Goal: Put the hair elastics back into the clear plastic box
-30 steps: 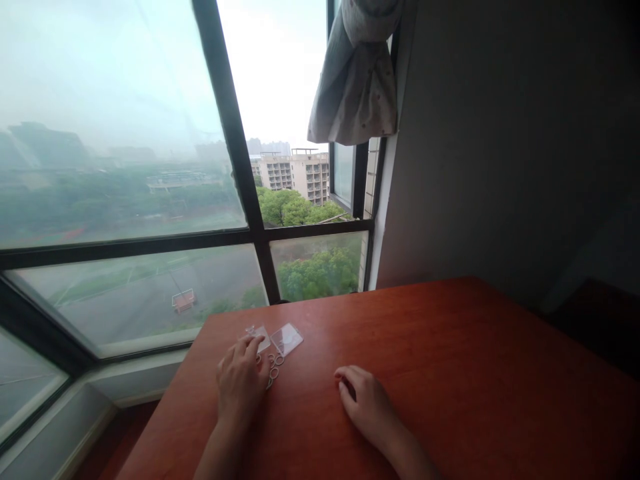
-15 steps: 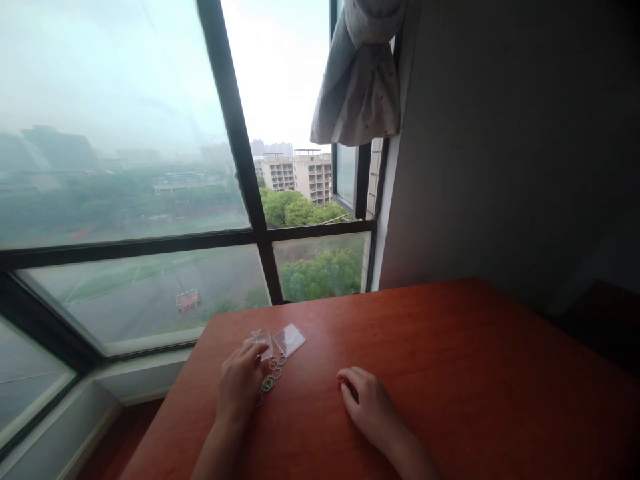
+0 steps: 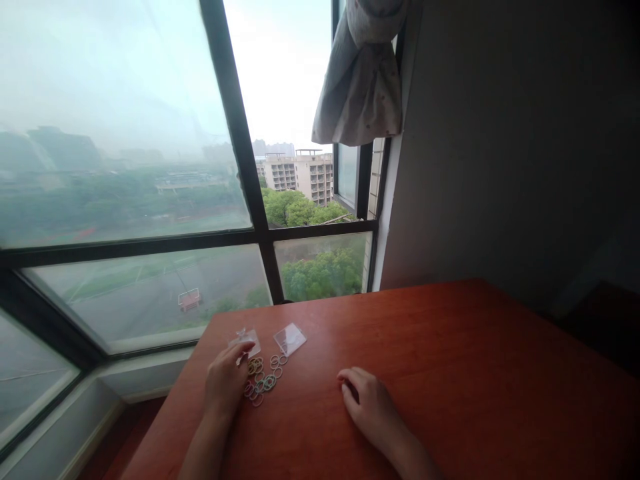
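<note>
The left hand (image 3: 226, 379) is reaching over a clear box (image 3: 254, 345), far left on the surface (image 3: 450, 373).
Its fingers are bending half open; whether they are gripping the box, I cannot tell. Coloured rings (image 3: 270, 383) are lying just right of them, near a clear square piece (image 3: 291, 339). The right hand (image 3: 369, 399) is resting farther right, its fingers curling loosely apart from the thumb, holding nothing visible.

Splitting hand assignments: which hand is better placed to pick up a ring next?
Probably the left. The left hand is right beside the rings, though its fingertips are at the clear box. The right hand lies curled, apart from the rings.
</note>
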